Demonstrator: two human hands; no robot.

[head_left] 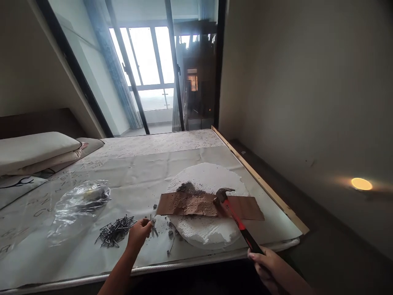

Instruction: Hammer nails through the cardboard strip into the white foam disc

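Note:
My right hand (270,264) is wrapped round the black end of a claw hammer (236,217) with a red and black handle. The hammer's head is over a brown cardboard strip (184,204) dotted with holes. Under the strip lies a round white slab (211,176), with crumbled grey rubble (188,188) along the strip's far edge. To the left, my left hand (141,231) pinches a thin nail (150,218) that points upward. A heap of nails (115,231) lies just left of that hand.
A clear plastic bag (81,205) lies on the grey sheet (129,176) covering the bed. Pillows (37,149) are stacked at the far left. A wooden rail (260,182) edges the right side, beside a wall. Small grey chips (170,234) lie near the slab. Behind are glass doors (144,61).

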